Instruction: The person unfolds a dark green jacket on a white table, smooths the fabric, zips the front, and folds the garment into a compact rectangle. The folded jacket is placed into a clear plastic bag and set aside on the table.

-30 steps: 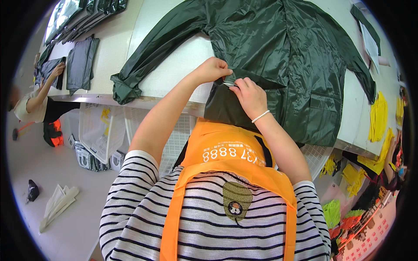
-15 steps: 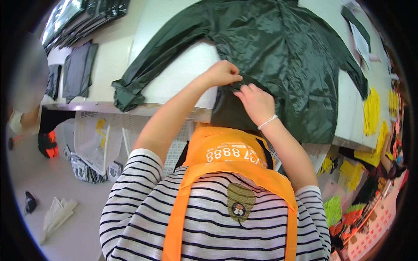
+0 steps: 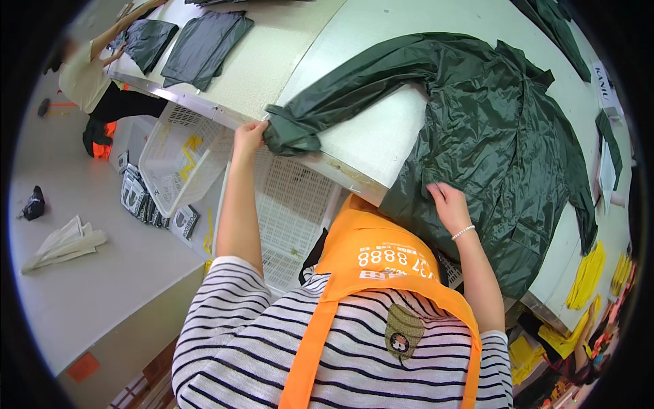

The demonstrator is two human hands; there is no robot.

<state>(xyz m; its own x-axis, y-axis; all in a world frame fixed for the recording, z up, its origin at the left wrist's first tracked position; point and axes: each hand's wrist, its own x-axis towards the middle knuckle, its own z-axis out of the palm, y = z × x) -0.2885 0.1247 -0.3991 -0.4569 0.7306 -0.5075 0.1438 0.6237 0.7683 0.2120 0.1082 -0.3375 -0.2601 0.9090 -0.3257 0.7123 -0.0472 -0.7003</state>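
**Dark green jacket spread flat, one hand on its cuff, one on its front**

A dark green, shiny nylon rain jacket (image 3: 490, 136) lies open on the pale grey-white surface (image 3: 371, 129), its near sleeve stretched toward nine o'clock. The left hand (image 3: 248, 136) closes its grip on the bunched cuff of that sleeve at the surface's edge. The right hand (image 3: 448, 202), a white bead bracelet at the wrist, rests flat on the jacket's lower front panel, at about four o'clock from the left hand. Below the edge sit white perforated plastic crates (image 3: 293, 204). At eleven o'clock, another person (image 3: 85, 78) reaches toward folded dark grey garments (image 3: 204, 48).
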